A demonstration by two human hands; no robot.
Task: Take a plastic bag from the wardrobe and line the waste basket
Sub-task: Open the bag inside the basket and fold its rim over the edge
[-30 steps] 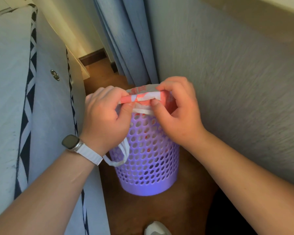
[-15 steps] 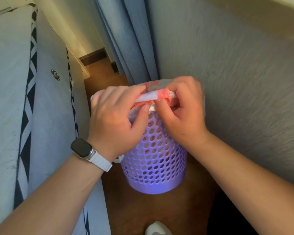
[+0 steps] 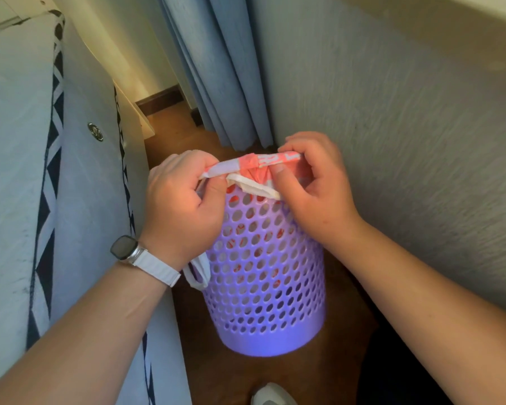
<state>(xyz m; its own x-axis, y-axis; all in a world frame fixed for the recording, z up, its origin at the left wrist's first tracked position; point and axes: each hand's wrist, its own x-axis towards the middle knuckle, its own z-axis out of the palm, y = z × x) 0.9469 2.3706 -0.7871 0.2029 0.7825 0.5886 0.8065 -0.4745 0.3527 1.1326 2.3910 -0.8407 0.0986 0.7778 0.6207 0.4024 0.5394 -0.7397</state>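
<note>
1. The left hand (image 3: 184, 206) is closed on the plastic bag (image 3: 263, 163). Thumb and curled fingers pinch the rolled edge of the bag at the left side of the waste basket (image 3: 263, 273) rim.
2. The right hand (image 3: 313, 194) is closed on the same rolled edge, further right. Its fingers curl over the top of the edge and its thumb presses from the near side.
3. The two hands are apart, with a stretch of bag edge pulled between them above the near rim of the basket.
4. Count: two hands, one bag, one basket, one watch (image 3: 126, 248) with a white strap on the left wrist, and one light shoe tip (image 3: 272, 396) at the bottom edge of the view.
5. The bag is thin plastic, white with coral-red patches and some white lettering that is too creased to read. Its edge is rolled into a narrow band.
6. One white handle loop (image 3: 200, 273) of the bag hangs down outside the basket, just below the left wrist. A second white strip (image 3: 254, 185) lies over the near rim between the hands.
7. Red and white bits of the bag show through the basket's holes, so part of it sits inside.
8. The basket is lilac plastic, round, with rows of round holes and a solid band at the base. It stands upright on a brown floor (image 3: 342, 361).
9. The basket stands in a narrow gap, with a grey mattress (image 3: 18, 171) with black and white trim to the left and a textured wall (image 3: 392, 127) to the right. A blue curtain (image 3: 216, 68) hangs behind it.
</note>
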